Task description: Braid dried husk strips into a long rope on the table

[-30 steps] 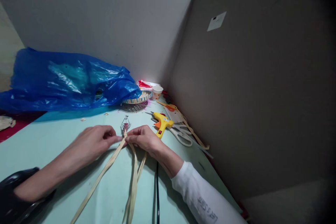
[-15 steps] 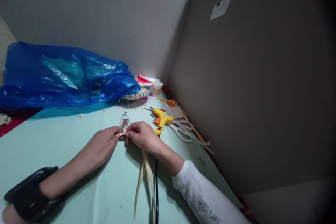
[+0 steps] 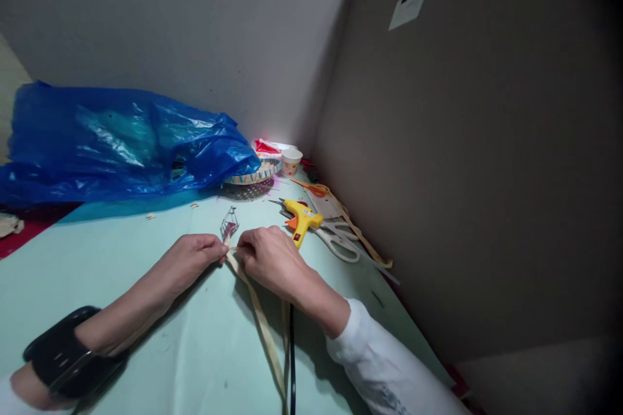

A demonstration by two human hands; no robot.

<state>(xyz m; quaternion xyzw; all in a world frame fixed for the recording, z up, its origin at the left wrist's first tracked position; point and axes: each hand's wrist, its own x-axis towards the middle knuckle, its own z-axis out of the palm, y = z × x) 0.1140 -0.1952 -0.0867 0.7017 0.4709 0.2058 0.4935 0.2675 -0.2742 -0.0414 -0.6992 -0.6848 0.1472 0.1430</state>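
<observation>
A small wire frame (image 3: 230,223) with something reddish inside lies on the table, its near end meeting the strip at my fingers. My left hand (image 3: 195,257) pinches a flat straw-coloured strip (image 3: 260,318) close to that end. My right hand (image 3: 272,262), just to the right, has its fingers closed on a short length of pale strip drawn sideways from the same spot. The long strip hangs from the pinch toward the table's front, beside a black cord (image 3: 292,363). How the strip joins the frame is hard to make out.
A yellow glue gun (image 3: 304,218) and white-handled scissors (image 3: 341,249) lie right of my hands. Behind are a paper cup (image 3: 291,162), a woven basket (image 3: 257,175) and a large blue plastic bag (image 3: 121,142). Orange-handled scissors (image 3: 317,190) and more strips (image 3: 363,237) line the wall side.
My right hand has drawn slightly right, away from my left, with the short strip stretched between them. The long strip now runs from the left fingers, and the wire frame has tilted.
</observation>
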